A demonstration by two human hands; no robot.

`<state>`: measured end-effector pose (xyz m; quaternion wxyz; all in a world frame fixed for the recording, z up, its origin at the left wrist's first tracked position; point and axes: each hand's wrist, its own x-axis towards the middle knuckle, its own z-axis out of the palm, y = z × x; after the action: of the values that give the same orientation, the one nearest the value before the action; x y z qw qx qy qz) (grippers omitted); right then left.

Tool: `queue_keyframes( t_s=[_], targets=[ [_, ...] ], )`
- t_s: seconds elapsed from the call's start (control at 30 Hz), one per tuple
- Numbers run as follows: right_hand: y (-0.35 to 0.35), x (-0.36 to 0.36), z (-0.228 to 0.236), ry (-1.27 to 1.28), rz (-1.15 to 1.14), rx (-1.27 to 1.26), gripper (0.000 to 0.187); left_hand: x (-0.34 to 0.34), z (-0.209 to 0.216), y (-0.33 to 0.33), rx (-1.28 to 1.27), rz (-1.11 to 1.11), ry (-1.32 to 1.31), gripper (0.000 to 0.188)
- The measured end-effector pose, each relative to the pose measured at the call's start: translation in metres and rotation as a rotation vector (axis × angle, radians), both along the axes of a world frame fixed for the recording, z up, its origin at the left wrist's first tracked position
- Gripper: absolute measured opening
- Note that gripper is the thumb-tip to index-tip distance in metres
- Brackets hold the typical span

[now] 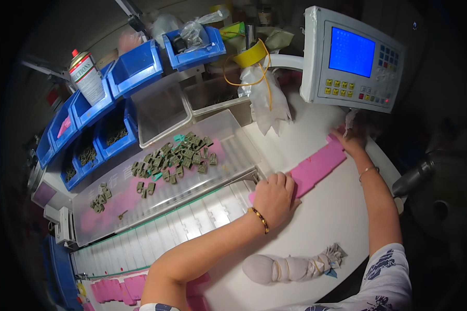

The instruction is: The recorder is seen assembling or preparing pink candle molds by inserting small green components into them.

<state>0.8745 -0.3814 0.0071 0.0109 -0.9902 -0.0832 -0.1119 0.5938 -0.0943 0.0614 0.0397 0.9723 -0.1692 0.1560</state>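
Spray can (pixel 87 78), silver with a red cap and a pale printed label, stands among the blue bins (pixel 135 67) at the upper left. A clear plastic bag (pixel 194 31) sits in the top bin, and a white bag (pixel 267 98) hangs under a yellow tape roll (pixel 251 54). To the right hangs a white control panel (pixel 350 59) with a blue screen. On the white surface (pixel 337 212) lies a long pink strip (pixel 319 167): the left hand (pixel 273 199) presses flat on its near end, fingers curled over the edge, while the right hand (pixel 352 142) holds the far end. A clear tray (pixel 228 135) holds small green parts (pixel 174 158). A knotted grey cloth bundle (pixel 293 267) lies nearer.
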Motion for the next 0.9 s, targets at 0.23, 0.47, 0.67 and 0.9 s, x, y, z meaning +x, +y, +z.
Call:
queue_keyframes(
  t_s=[0.23,0.47,0.67,0.9],
  targets=[
    [0.015,-0.149,0.058,0.098,-0.288,0.226,0.071,-0.069,0.013,-0.013,-0.068,-0.069,0.117,0.054],
    [0.027,-0.216,0.052,0.082,-0.268,0.209,0.070,-0.123,0.013,0.018,-0.201,-0.085,0.148,0.061],
    [0.023,-0.236,0.053,0.090,-0.221,0.072,0.072,-0.174,0.049,0.089,-0.634,0.047,0.156,0.040],
    [0.114,-0.352,0.108,0.036,0.613,0.633,0.032,-0.303,0.082,0.175,-0.714,0.378,-0.073,0.026]
  ],
)
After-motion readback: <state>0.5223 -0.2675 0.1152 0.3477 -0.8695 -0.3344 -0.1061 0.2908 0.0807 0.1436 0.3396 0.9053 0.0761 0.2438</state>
